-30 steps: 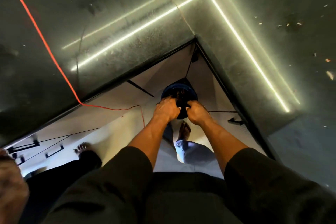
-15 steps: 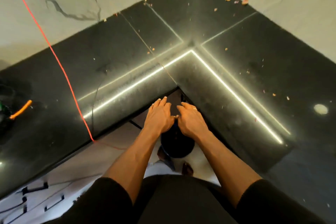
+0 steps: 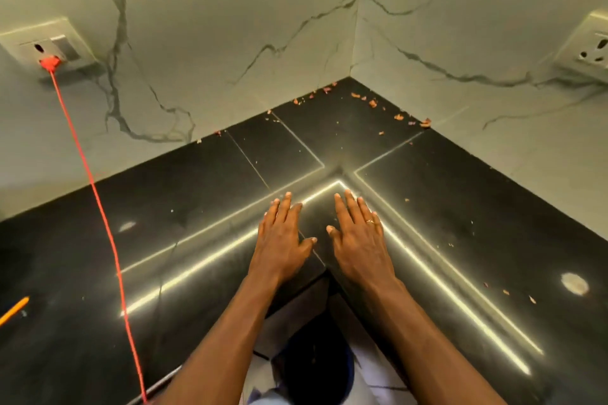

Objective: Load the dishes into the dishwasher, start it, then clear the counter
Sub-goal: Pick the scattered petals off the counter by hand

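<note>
The left hand and right hand spread flat and empty over the counter by its inner edge, likely poised to sweep. The scraps litter the counter's back corner; a bin below its edge probably waits to catch them.

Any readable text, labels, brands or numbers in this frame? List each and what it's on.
None readable.
Left wall socket and right wall socket: no legible marking.
Black counter, red cord, bin below the counter: no text visible.
</note>
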